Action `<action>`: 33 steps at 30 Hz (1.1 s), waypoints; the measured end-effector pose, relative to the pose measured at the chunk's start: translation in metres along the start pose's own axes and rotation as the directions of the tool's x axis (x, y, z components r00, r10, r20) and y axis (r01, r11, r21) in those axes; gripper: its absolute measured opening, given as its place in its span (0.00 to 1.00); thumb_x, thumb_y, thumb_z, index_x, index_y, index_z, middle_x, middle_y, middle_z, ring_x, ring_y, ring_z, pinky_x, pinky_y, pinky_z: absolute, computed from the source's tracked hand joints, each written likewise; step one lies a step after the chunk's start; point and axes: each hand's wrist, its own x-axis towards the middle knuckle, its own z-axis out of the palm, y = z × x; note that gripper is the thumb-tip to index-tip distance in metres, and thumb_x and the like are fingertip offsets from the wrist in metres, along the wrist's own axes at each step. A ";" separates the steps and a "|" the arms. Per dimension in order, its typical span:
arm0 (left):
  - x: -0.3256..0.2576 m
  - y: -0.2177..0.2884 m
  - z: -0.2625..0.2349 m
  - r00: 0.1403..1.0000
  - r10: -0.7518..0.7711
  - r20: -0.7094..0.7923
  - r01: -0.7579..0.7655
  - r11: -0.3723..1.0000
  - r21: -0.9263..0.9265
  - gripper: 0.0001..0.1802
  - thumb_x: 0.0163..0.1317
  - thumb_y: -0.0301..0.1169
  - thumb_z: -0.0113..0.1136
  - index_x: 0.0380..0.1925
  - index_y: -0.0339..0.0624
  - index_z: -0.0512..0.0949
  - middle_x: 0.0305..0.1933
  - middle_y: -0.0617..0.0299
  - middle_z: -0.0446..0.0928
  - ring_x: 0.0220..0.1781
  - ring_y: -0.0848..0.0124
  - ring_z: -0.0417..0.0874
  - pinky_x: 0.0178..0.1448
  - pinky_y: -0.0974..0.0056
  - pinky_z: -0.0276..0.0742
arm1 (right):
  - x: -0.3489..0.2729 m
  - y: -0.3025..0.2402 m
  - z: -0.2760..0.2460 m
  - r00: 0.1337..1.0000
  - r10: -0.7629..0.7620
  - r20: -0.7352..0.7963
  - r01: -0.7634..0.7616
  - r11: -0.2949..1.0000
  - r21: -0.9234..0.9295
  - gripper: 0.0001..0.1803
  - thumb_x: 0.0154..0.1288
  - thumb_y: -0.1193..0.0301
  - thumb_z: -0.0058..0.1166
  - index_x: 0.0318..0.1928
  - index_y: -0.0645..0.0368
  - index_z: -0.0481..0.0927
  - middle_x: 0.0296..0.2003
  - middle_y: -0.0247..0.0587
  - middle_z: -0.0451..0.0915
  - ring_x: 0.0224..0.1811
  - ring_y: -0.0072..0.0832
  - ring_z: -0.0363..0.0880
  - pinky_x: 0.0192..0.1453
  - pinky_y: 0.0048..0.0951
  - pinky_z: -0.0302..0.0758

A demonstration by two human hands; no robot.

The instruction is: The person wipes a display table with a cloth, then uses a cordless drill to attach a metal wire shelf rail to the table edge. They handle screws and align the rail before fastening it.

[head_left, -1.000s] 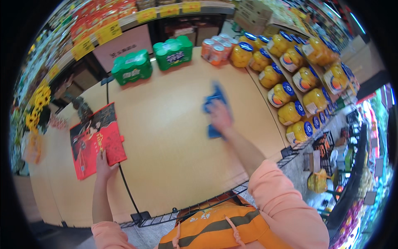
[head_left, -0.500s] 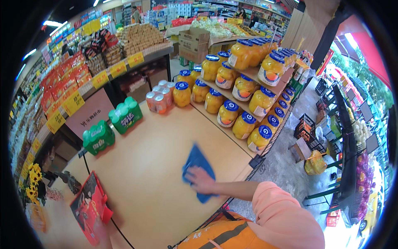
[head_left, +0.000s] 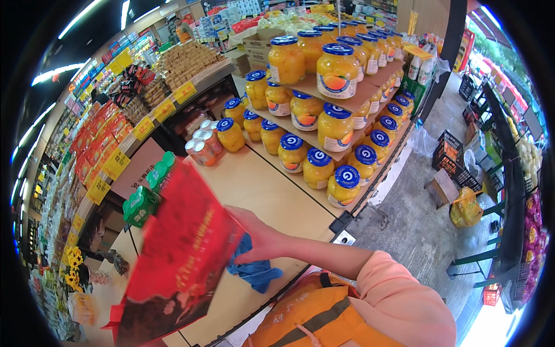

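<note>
Tilting above the table [head_left: 289,209], the red package [head_left: 182,248] now occupies the left-centre, raised from its earlier place at the table's left side. The right hand [head_left: 263,236] meets its edge, fingers partly hidden (whether they pinch package or cloth cannot be told); the left hand is out of sight. Gold lettering and a dark lower panel mark the package; the blue cloth [head_left: 256,273] is bunched below the right hand.

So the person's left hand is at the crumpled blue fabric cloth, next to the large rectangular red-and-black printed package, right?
Wrong hand: the head view shows the person's right hand at the crumpled blue fabric cloth, next to the large rectangular red-and-black printed package.
</note>
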 end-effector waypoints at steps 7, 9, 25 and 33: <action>-0.003 0.022 0.086 0.976 -0.195 0.097 0.207 0.692 -0.692 0.20 0.67 0.31 0.48 0.58 0.40 0.69 0.47 0.57 0.77 0.49 0.59 0.79 0.49 0.57 0.75 | -0.053 -0.028 -0.081 0.918 0.194 0.346 -0.294 0.918 0.266 0.23 0.59 0.68 0.63 0.55 0.57 0.76 0.38 0.40 0.84 0.38 0.30 0.81 0.49 0.30 0.76; 0.002 0.009 0.094 0.967 -0.210 0.144 0.247 0.641 -0.726 0.20 0.67 0.32 0.48 0.58 0.40 0.69 0.47 0.58 0.77 0.48 0.60 0.79 0.49 0.58 0.75 | -0.077 -0.042 -0.111 0.956 0.240 0.171 -0.258 0.962 0.088 0.16 0.61 0.67 0.61 0.48 0.60 0.80 0.40 0.37 0.84 0.39 0.24 0.80 0.47 0.27 0.75; -0.090 -0.130 0.157 0.732 -0.380 0.565 0.394 0.913 0.105 0.11 0.67 0.30 0.53 0.45 0.38 0.78 0.41 0.60 0.81 0.42 0.73 0.81 0.47 0.68 0.75 | -0.241 -0.111 -0.339 0.102 0.281 -0.954 0.049 0.957 0.287 0.19 0.66 0.76 0.48 0.56 0.69 0.70 0.52 0.51 0.77 0.48 0.38 0.81 0.53 0.36 0.80; -0.132 -0.150 0.157 0.854 -0.034 0.519 -0.182 0.915 0.359 0.11 0.57 0.27 0.59 0.41 0.39 0.78 0.41 0.52 0.79 0.47 0.54 0.80 0.51 0.57 0.75 | -0.162 -0.147 -0.406 0.356 0.238 -0.904 0.329 0.873 0.359 0.21 0.69 0.72 0.47 0.59 0.68 0.68 0.53 0.53 0.76 0.53 0.42 0.79 0.58 0.43 0.77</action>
